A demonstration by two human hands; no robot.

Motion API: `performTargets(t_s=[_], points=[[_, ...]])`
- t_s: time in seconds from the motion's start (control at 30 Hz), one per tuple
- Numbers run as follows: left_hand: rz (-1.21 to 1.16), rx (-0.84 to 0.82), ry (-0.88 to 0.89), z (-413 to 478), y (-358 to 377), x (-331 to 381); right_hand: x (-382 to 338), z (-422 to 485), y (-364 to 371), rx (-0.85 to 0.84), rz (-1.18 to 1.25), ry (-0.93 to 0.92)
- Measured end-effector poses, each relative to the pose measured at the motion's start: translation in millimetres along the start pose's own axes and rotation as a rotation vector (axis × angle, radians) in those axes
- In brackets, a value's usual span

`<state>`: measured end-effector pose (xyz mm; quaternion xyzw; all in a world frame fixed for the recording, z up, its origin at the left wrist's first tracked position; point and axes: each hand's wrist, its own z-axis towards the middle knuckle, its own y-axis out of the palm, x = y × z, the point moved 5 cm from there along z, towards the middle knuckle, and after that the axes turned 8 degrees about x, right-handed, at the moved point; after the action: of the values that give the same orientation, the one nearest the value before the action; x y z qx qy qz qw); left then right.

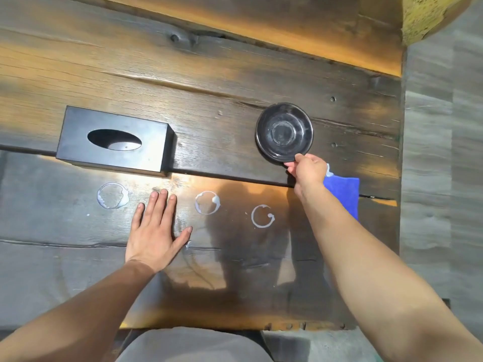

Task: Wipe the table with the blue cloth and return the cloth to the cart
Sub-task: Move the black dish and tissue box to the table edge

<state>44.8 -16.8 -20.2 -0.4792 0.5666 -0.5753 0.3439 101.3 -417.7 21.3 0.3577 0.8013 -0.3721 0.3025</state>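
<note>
The blue cloth [343, 193] lies on the dark wooden table [235, 74] near its right edge, partly hidden behind my right forearm. My right hand [307, 172] pinches the near rim of a round black dish [284, 133] that rests on the table. My left hand [155, 231] lies flat on the tabletop, palm down, fingers spread. Three white ring stains mark the wood: one [112, 195] left of my left hand, one [207, 202] right of it, one [262, 216] further right. The cart is out of view.
A black tissue box [115, 141] with an oval opening stands on the table at the left. Grey floor [441, 178] runs along the table's right edge. A yellow object [423, 14] shows at the top right corner.
</note>
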Motion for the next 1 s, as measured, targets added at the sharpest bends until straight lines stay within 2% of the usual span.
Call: performTargets(t_s=[0.27, 0.6, 0.67, 0.73, 0.77, 0.8, 0.87, 1.0], points=[[-0.006, 0.018, -0.013, -1, 0, 0, -23, 52, -45, 0.146, 0.023, 0.085], [-0.015, 0.032, -0.01, 0, 4, -2, -24, 59, -48, 0.176, 0.049, 0.143], [-0.01, 0.033, -0.008, -1, 3, -1, -25, 55, -51, 0.25, -0.024, 0.104], [-0.003, 0.036, -0.007, -1, 2, 0, -28, 40, -51, 0.359, -0.11, -0.003], [-0.003, 0.034, -0.005, 0, 1, 0, -29, 29, -46, 0.362, -0.142, -0.074], [-0.003, 0.027, -0.002, 0, 1, 0, -30, 16, -36, 0.31, -0.18, -0.146], [0.002, 0.017, 0.003, 0, 0, 1, -26, -15, -4, 0.1, -0.295, -0.269], [0.001, 0.017, 0.008, 0, -1, 2, -4, -84, 73, -0.329, -0.404, -0.305]])
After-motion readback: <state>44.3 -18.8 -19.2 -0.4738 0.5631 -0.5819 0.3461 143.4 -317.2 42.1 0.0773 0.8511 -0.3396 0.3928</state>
